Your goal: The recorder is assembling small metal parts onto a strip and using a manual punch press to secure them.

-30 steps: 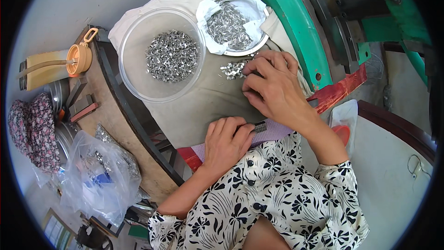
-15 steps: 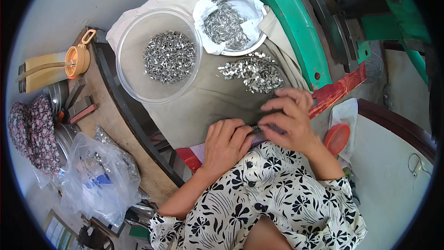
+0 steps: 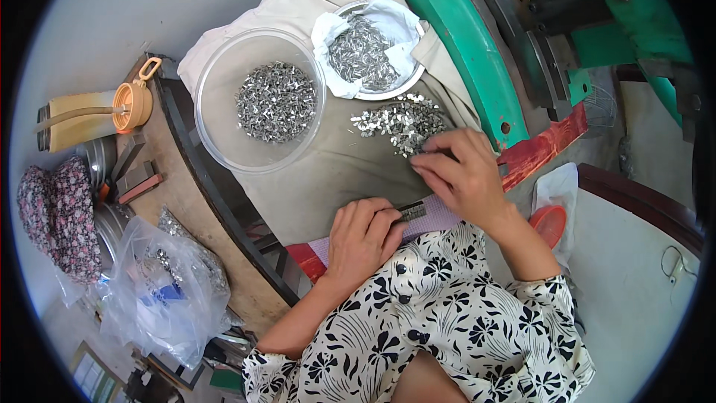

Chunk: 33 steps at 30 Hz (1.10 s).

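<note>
Near the front edge of the cloth, my left hand (image 3: 363, 234) curls around one end of a small dark metal block (image 3: 412, 212), with much of it hidden under the fingers. The block lies over a lilac patterned mat (image 3: 440, 216). My right hand (image 3: 468, 177) is at the near right side of a loose pile of small shiny metal discs (image 3: 403, 121). Its thumb and index finger come together in a pinch; anything between them is too small to make out.
A clear plastic tub (image 3: 206, 130) of small metal pieces stands beyond my left hand. Beside it is a paper-lined metal bowl (image 3: 406, 88) of thin metal pins. A green machine (image 3: 462, 52) borders the right. On the left is a wooden table (image 3: 216, 246) with a plastic bag (image 3: 160, 298).
My right hand has moved from beside the block up to the disc pile, uncovering the block. The left hand stays in place. The view has shifted slightly.
</note>
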{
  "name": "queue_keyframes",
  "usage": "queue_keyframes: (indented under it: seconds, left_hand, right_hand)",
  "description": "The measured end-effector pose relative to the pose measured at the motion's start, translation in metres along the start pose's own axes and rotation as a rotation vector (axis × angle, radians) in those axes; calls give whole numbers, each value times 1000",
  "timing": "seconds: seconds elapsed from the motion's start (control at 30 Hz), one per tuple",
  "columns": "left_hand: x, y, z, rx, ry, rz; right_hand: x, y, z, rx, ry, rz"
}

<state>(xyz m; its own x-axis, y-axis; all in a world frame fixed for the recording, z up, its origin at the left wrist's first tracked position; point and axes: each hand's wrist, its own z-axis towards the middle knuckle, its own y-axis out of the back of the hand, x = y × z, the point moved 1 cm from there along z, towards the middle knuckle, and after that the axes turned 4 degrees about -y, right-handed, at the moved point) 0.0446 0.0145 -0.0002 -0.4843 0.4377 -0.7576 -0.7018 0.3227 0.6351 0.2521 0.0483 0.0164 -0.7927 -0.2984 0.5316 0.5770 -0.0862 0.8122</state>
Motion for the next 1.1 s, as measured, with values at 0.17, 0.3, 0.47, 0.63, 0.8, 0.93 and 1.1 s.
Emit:
queue_keyframes:
  seconds: [0.17, 0.3, 0.47, 0.63, 0.8, 0.93, 1.1]
  left_hand:
    - [-4, -4, 7, 6, -31, 108]
    - [-4, -7, 8, 2, -38, 118]
    - [-3, -8, 5, -9, -71, 144]
    - [-5, -8, 6, -9, -141, 199]
    - [-8, -9, 6, 0, -145, 215]
    - [-7, -8, 7, 3, -154, 243]
    - [-5, -6, 5, 61, -72, 184]
  right_hand:
    - [-1, -1, 24, 98, 168, -133]
    - [1, 0, 34, 209, 264, -188]
    - [4, -3, 32, 185, 246, -197]
    - [10, -10, 22, 79, 99, -158]
    - [9, -14, 15, 29, 26, -39]
    - [11, -16, 11, 6, 29, -53]
    - [7, -17, 6, 41, -50, 102]
